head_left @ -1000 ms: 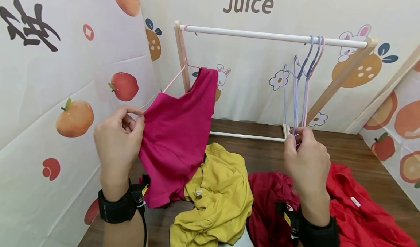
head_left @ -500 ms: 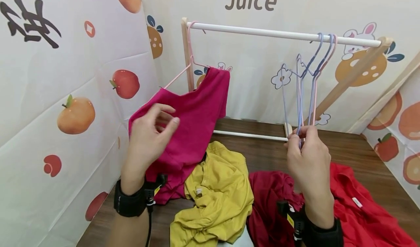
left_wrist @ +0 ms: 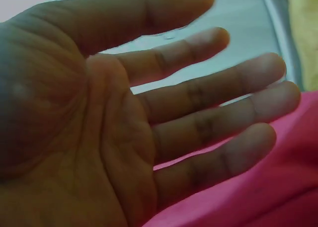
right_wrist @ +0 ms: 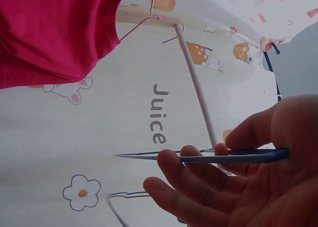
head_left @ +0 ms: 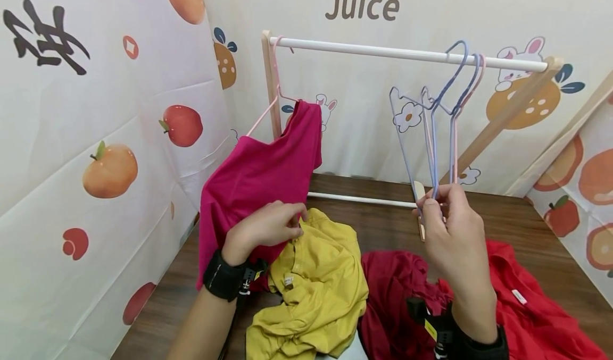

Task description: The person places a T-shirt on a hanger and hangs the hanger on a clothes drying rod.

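My right hand grips a blue wire hanger by its lower end. The hook of this hanger stands raised over the white rod, its curve above the rod. Behind it, another blue hanger and a pink hanger hang from the rod. My left hand has relaxed fingers and holds nothing; it is in front of a magenta garment, beside the yellow garment. The left wrist view shows its fingers extended. The magenta garment hangs on a pink hanger at the rod's left end.
A dark red garment and a bright red garment lie on the brown wooden table by my right arm. The rack has wooden legs and a low white bar. Printed cloth walls stand behind and at both sides.
My left hand has let go of the magenta garment and moved right and down toward the yellow garment. The blue hanger in my right hand has tilted, its hook rising over the rod.
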The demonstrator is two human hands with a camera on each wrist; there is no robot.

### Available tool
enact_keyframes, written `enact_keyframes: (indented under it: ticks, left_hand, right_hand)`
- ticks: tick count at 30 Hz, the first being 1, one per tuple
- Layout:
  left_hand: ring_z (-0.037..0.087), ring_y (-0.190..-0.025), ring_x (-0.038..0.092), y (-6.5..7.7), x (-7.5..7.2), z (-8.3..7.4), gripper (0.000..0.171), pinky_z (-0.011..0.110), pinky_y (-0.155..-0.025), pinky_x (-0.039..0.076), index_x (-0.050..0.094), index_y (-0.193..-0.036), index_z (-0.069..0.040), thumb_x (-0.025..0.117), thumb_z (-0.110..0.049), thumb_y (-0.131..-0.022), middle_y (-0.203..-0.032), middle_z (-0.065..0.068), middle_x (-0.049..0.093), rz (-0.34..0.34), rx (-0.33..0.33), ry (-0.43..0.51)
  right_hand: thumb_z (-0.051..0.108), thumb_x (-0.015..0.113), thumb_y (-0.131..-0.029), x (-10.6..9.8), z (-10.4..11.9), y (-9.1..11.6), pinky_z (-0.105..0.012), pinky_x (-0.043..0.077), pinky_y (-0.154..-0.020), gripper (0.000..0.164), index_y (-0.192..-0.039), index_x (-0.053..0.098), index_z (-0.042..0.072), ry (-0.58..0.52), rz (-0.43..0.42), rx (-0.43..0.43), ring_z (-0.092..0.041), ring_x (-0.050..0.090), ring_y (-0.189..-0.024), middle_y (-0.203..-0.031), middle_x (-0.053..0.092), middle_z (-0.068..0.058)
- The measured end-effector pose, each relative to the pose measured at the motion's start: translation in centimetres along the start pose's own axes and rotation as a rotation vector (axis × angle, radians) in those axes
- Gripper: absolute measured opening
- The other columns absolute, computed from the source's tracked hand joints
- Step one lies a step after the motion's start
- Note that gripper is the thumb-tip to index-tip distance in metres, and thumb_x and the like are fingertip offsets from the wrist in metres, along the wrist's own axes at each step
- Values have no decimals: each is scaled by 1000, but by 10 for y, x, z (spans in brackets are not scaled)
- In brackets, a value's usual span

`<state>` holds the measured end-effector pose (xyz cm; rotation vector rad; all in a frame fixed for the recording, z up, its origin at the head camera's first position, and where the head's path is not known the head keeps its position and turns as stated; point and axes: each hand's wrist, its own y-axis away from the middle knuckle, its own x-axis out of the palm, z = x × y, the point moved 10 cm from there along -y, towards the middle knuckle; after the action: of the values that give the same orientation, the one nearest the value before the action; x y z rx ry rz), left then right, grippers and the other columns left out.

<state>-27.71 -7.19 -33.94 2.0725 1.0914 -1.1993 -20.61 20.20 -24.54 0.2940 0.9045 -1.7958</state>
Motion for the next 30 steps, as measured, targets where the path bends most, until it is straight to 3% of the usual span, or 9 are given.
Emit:
enact_keyframes:
  ticks: [3,7,12,17,20,25,30]
  left_hand:
    - [9,-68,59,-8,19,11,21,27,-70,49,66,-115,-11,70,-9,-95,-80,-2,66,86,-27,-22]
    - [14,-82,62,-18,37,25,30,28,-73,51,68,-113,-10,64,6,-89,-90,4,71,152,-62,-57]
    - [16,-84,62,-24,47,38,44,25,-65,51,71,-109,-15,63,17,-79,-94,8,73,169,-115,-84]
    - [16,-85,59,-30,54,44,37,25,-68,50,73,-105,-16,79,7,-77,-90,2,71,164,-127,-118]
    - [16,-85,60,-32,56,46,33,26,-73,51,75,-107,-16,84,-1,-78,-87,0,71,160,-121,-102]
    - [13,-83,59,-36,55,46,29,25,-73,51,77,-112,-19,78,-5,-86,-88,-2,72,145,-96,-61]
    - [8,-70,57,-41,52,32,14,23,-69,49,78,-106,-20,71,-15,-96,-85,-4,70,98,50,-26]
  right_hand:
    - [21,41,-106,-1,2,0,-14,47,-65,21,-114,55,8,-21,-11,-15,11,61,-79,-97,73,-6]
    - [19,42,-105,-2,6,1,-7,49,-71,19,-112,55,6,-55,-15,-27,12,64,-79,-99,71,-6]
    - [17,44,-105,-5,9,2,-6,50,-76,17,-112,55,6,-88,-9,-40,6,66,-82,-98,70,-2]
    - [15,45,-105,-7,12,5,-7,50,-75,15,-112,55,6,-105,7,-65,4,66,-83,-97,68,1]
    - [14,46,-106,-8,15,7,-8,51,-75,14,-111,55,5,-121,14,-79,3,67,-83,-97,68,3]
    - [13,47,-106,-9,18,9,-9,50,-76,13,-111,56,5,-135,23,-97,2,67,-84,-97,69,8]
    - [13,47,-106,-9,19,9,-11,49,-77,13,-112,56,6,-131,34,-111,2,67,-84,-96,69,13]
